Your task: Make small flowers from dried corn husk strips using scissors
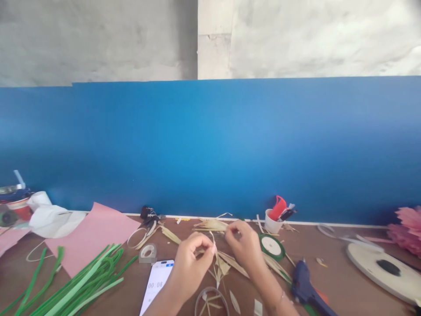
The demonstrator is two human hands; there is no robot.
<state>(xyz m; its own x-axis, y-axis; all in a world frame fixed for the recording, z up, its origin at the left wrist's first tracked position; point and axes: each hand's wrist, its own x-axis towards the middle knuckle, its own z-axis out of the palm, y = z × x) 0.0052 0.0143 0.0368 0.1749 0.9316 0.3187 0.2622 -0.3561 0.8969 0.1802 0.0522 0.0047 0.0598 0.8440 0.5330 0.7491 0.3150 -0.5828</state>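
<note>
My left hand is closed in a pinch on a thin pale strip, which looks like dried leaf and pokes up past the fingertips. To its right, my right hand has its fingers curled together; anything between them is too small to make out. Below and between the hands, dried leaf pieces hang or lie near the strip. More dried leaves are heaped behind the hands. A clear round ring or dish with leaf scraps sits close to me.
Green pipe cleaners, pink paper, a tape roll and a phone lie left. Rightward are a green ribbon spool, a white cup of tools, a glue gun and a beige disc. A blue panel stands behind.
</note>
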